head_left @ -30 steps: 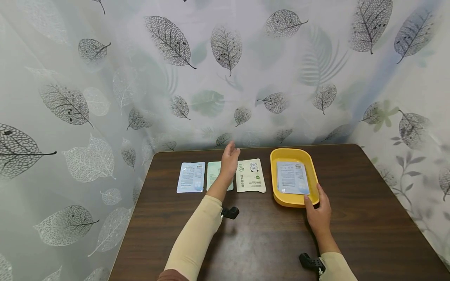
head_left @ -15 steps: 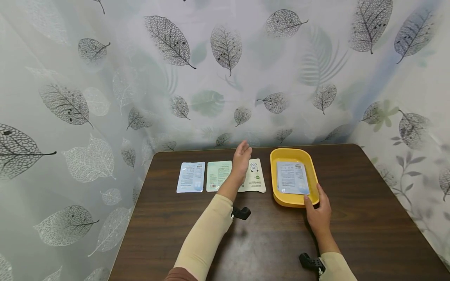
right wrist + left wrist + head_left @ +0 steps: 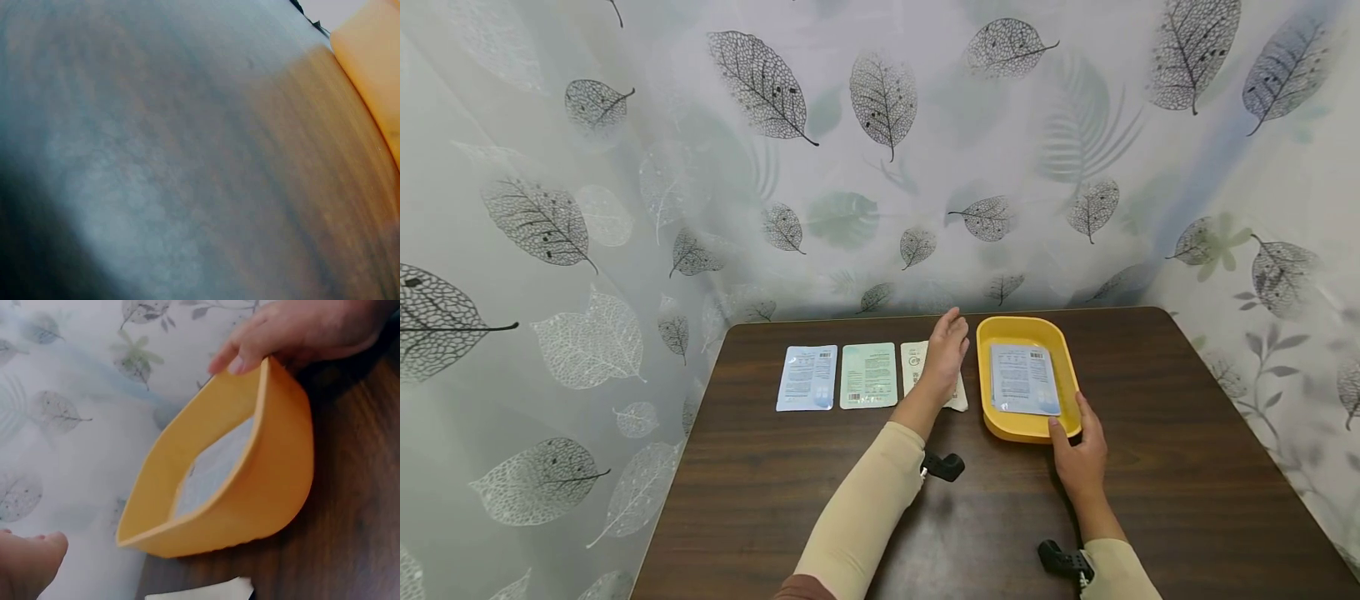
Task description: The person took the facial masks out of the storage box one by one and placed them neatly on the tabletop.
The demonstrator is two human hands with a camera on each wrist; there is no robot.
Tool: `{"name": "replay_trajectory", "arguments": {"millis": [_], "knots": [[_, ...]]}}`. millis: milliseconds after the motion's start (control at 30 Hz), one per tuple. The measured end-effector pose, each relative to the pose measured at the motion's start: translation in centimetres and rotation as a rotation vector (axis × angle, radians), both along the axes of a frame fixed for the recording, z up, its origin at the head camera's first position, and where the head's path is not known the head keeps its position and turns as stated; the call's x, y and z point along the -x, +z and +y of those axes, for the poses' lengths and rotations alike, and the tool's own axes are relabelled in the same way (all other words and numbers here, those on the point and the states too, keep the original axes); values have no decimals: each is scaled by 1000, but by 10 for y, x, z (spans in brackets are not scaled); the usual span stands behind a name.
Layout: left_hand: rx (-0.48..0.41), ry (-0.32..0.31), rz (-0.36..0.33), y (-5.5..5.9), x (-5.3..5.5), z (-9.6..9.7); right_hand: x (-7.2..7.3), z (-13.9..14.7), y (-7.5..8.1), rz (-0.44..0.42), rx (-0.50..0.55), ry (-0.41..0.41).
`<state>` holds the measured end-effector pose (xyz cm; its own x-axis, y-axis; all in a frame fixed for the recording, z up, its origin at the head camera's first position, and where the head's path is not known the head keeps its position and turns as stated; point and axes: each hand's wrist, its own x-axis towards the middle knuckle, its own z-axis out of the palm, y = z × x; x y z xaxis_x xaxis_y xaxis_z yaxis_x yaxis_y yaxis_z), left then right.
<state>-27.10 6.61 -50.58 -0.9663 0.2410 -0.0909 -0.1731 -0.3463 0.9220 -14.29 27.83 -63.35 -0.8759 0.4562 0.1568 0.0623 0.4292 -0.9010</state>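
Observation:
My left hand (image 3: 947, 346) hovers over the cream packet (image 3: 913, 354) with its fingers straight, holding nothing, and hides part of that packet. In the left wrist view, some of the left hand's fingers (image 3: 34, 559) show at the lower left, apart from the yellow basin (image 3: 275, 462). Curled at the basin's near right corner, my right hand (image 3: 1081, 454) grips the yellow basin (image 3: 1026, 429), thumb at the rim and fingers along the outer side. Inside the basin lie light blue packets (image 3: 1024, 379), stacked flat with printed text upward. The right wrist view catches only the basin's side (image 3: 375, 69) and tabletop.
Left of the cream packet, a pale green packet (image 3: 868, 375) and a light blue packet (image 3: 807, 378) lie flat in a row on the dark wooden table (image 3: 760, 483). A leaf-patterned curtain (image 3: 880, 183) hangs behind the table's back edge and along the sides.
My left hand has moved right, from over the green packet across the cream packet towards the basin, uncovering the green packet. The right hand, basin and packets have stayed put.

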Motion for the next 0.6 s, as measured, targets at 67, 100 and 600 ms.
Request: {"name": "replay_trajectory", "arguments": {"millis": [67, 100, 600], "knots": [[-25, 4, -22, -3, -3, 6, 0, 1, 0, 11, 10, 4], [-39, 4, -31, -4, -4, 8, 0, 1, -1, 16, 15, 6], [-104, -56, -130, -22, -12, 41, 0, 2, -1, 8, 15, 5]]}}
